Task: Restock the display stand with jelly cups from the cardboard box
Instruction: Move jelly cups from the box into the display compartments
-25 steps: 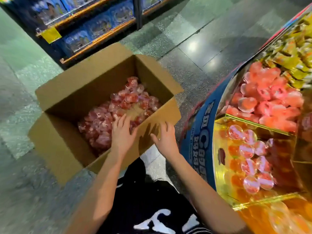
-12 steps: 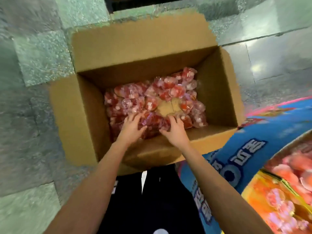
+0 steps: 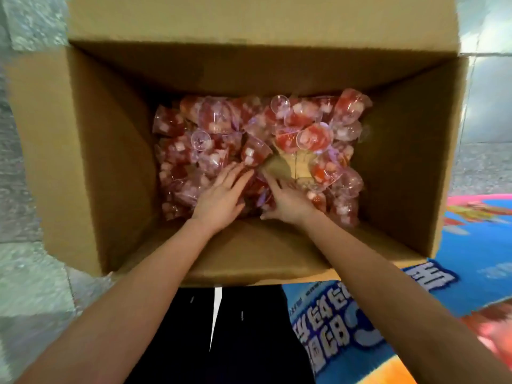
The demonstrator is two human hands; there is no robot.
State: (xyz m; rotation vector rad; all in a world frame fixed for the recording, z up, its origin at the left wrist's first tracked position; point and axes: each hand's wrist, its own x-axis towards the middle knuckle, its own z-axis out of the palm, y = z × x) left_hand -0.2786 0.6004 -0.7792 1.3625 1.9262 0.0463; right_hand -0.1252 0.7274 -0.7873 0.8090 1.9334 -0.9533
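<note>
We see the left hand [image 3: 221, 196] lying flat on the jelly cups [image 3: 313, 137], its fingers straight and close together, pointing toward the far wall of the cardboard box [image 3: 110, 151]. It presses on the cups and curls round none of them. The right hand [image 3: 288, 202] lies just beside it, almost touching. Its fingers are stretched out and slightly spread over the cups, angled toward the left hand, and its thumb sticks out toward the near wall. We see nothing clasped in this hand either, though its fingertips partly sink among the cups and we cannot tell what they touch there.

Both hands sit at the near edge of the heap, close to the box's near wall, with the bare forearms reaching in over that wall's rim.

The cups are clear plastic, filled with red jelly and pale cubes. They lie jumbled across the bottom of the box, some tipped and some upside down, stacked higher toward the far right corner. Just beyond the right hand's fingers a bare patch of the box floor [image 3: 288, 164] shows through.

The box stands open on a grey-green tiled floor [image 3: 27, 286], its flaps folded outward. The display stand [image 3: 346, 328], with its blue printed panel, is against the box's near right corner. Dark clothing [image 3: 243, 328] shows between the forearms.
</note>
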